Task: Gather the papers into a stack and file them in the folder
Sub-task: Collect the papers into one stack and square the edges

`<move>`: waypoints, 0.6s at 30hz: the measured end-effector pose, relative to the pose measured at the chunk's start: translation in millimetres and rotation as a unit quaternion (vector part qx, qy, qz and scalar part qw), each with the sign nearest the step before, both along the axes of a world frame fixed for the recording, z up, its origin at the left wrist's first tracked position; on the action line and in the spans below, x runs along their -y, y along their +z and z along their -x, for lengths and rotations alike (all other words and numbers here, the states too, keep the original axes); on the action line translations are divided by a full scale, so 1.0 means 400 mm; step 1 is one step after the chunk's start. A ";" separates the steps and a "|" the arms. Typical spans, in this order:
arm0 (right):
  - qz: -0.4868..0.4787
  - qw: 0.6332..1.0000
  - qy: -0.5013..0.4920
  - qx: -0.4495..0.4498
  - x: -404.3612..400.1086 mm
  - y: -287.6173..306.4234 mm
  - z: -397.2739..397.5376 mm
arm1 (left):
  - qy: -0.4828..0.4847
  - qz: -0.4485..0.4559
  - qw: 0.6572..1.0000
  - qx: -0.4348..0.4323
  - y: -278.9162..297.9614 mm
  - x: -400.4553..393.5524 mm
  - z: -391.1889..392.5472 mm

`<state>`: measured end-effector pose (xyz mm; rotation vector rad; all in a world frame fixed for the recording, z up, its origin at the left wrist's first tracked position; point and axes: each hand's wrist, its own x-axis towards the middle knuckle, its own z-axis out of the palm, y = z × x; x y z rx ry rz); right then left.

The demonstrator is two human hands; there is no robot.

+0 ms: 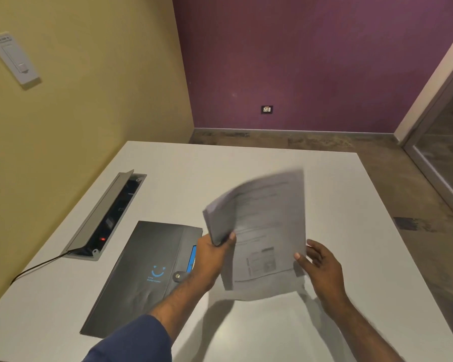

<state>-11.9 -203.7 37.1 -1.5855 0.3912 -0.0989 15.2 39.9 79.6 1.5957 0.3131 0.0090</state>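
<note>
Above the white counter (246, 165), a sheaf of white printed papers (267, 231) is held clear of the surface, blurred with motion and tilted, its long axis running from the person toward the far edge. The left hand (209, 259) has its grip closed on the stack's left edge, thumb on top and fingers underneath, pinching several sheets together. The right hand (322, 267) has its grip loosely open, thumb tip on the right edge of the top sheet and fingers spread behind it, steadying rather than clamping. No loose sheets are seen lying on the counter, so the gathering looks done, or nearly so.

The dark grey plastic folder with a blue smiling logo (144, 270) lies flat on the counter just to the left of the papers, partly under the left forearm. Its flap appears shut, with a snap tab (179, 276) on its right edge and a strip of blue showing beside it. Its long axis lies roughly parallel to that of the stack. The left hand is the nearer one to the folder's fastened edge. Judging from this, the folder would need opening at that edge first, while the right hand takes the weight of the stack. An open grey cable box (107, 215) sits recessed in the counter farther left.
</note>
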 end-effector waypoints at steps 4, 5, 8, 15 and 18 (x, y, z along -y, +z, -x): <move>-0.054 0.998 -0.008 -0.033 0.000 0.011 0.002 | 0.036 0.131 0.991 0.002 0.054 -0.018 -0.034; -0.088 0.996 0.009 -0.030 -0.010 0.021 0.003 | 0.039 0.150 0.988 0.002 0.059 -0.022 -0.041; -0.236 0.969 0.070 -0.032 -0.051 0.040 0.006 | 0.062 0.209 0.976 -0.020 0.070 -0.018 -0.051; -0.312 0.949 0.042 -0.022 -0.097 0.078 -0.012 | 0.077 0.326 0.930 -0.148 0.032 0.016 -0.025; -0.288 0.956 0.020 -0.046 -0.083 0.066 -0.015 | 0.057 0.359 0.913 -0.186 0.004 0.007 -0.012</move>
